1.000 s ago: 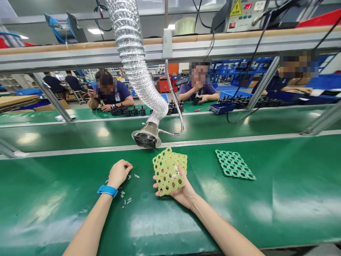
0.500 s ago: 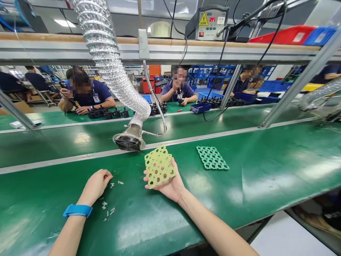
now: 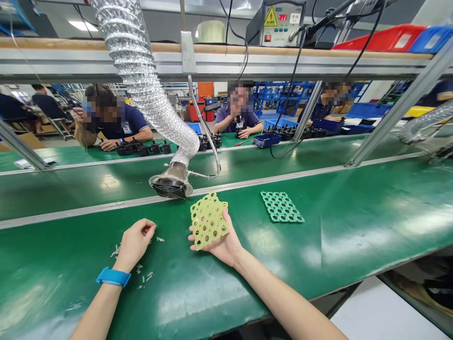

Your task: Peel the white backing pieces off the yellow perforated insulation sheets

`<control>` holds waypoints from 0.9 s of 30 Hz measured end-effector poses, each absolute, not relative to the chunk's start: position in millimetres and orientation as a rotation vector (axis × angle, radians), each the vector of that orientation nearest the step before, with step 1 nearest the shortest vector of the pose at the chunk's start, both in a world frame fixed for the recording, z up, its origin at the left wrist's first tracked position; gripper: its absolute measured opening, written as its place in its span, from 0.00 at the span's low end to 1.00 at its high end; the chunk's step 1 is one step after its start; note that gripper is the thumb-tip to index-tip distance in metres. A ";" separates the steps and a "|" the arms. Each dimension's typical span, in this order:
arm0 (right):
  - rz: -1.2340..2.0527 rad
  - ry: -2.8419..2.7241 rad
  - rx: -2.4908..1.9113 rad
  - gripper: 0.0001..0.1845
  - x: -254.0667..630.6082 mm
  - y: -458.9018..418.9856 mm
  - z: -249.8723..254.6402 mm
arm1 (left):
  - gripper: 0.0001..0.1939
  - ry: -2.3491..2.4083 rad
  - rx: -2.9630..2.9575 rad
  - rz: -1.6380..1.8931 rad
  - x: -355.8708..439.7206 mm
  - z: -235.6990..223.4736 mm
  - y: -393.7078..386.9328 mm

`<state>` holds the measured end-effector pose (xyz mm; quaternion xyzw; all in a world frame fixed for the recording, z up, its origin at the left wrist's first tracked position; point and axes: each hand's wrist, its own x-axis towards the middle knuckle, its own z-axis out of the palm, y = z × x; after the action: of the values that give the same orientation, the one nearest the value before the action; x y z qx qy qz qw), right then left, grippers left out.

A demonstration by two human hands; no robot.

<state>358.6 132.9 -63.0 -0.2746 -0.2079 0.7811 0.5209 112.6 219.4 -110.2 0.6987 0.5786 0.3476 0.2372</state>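
My right hand [image 3: 228, 245] holds a pale yellow-green perforated sheet [image 3: 208, 222], tilted toward me, with the fingers beneath it and the thumb along its right edge. Rows of round holes cover the sheet. My left hand [image 3: 136, 241], a blue band [image 3: 113, 277] on its wrist, is closed in a pinch above the green tabletop. Whatever lies between those fingertips is too small to name. Small whitish slivers [image 3: 150, 276] are scattered around and below the left hand; others [image 3: 115, 251] show at its left side, partly covered by it.
A green perforated panel [image 3: 282, 207] lies flat on the green bench [image 3: 339, 212] to the right. An extraction duct [image 3: 171, 182] hangs low behind my hands. Metal posts [image 3: 385, 118] and a shelf [image 3: 219, 63] frame the bench; people work at the opposite table.
My left hand has shifted to the right, still pinched, uncovering slivers at its left. My right hand and the yellow-green sheet have moved only slightly.
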 end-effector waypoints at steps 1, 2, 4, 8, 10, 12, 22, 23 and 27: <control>1.870 -0.503 -0.666 0.44 357.9 132.5 -63.3 | 0.13 1.565 1.841 1.013 116.3 -108.4 216.8; 1.868 -0.507 -0.675 0.44 357.4 132.2 -63.6 | 0.13 1.524 1.767 1.079 121.3 -105.8 213.0; 1.866 -0.510 -0.692 0.43 356.8 131.8 -63.7 | 0.15 1.368 1.647 1.193 135.6 -98.4 201.4; 1.865 -0.507 -0.707 0.42 356.9 130.7 -63.2 | 0.10 0.976 1.627 1.178 172.3 -82.7 170.2; 1.858 -0.503 -0.724 0.39 356.8 130.1 -63.2 | 0.09 0.868 1.649 1.131 186.7 -78.0 156.9; 1.848 -0.492 -0.755 0.36 356.1 129.6 -63.8 | 0.09 0.826 1.671 1.089 195.1 -76.4 148.3; 1.875 -0.506 -0.785 0.33 351.2 129.8 -69.8 | 0.11 0.916 1.579 1.056 199.2 -86.7 139.6; 1.876 -0.500 -0.783 0.33 351.1 129.8 -70.0 | 0.12 0.920 1.572 1.061 199.4 -87.2 139.1; 1.884 -0.470 -0.770 0.32 350.9 130.0 -70.7 | 0.11 0.926 1.565 1.083 200.4 -88.3 137.5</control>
<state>350.9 130.0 -70.7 -0.3189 -0.1945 0.7799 0.5023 200.4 137.5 -88.3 0.6444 0.3814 0.4461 0.4901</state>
